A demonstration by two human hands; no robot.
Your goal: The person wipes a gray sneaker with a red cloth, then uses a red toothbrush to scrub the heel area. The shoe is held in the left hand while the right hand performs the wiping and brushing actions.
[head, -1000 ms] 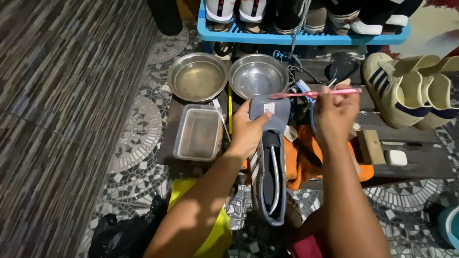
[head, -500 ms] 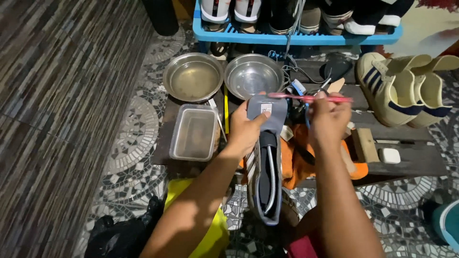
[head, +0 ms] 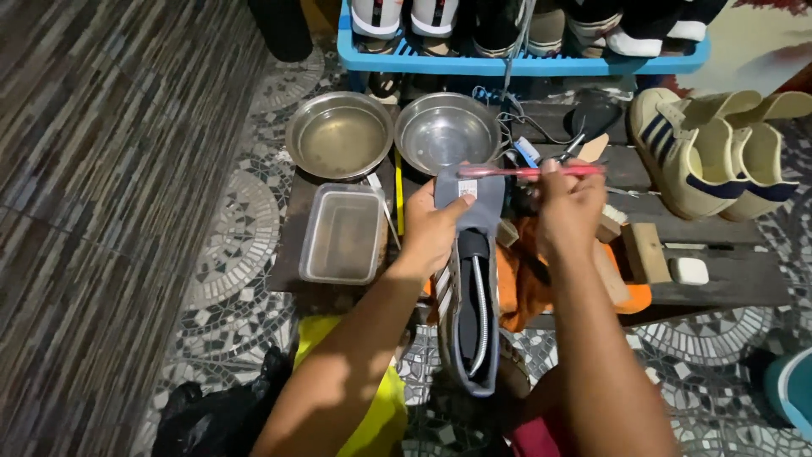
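While the left hand [head: 436, 227] grips the tongue of the grey striped sneaker [head: 468, 288] over the dark wooden bench [head: 727, 283], the right hand [head: 568, 207] pinches a pink toothbrush [head: 529, 171] at its top edge (cleaning seems barely begun, the beige pair [head: 719, 152] waits).
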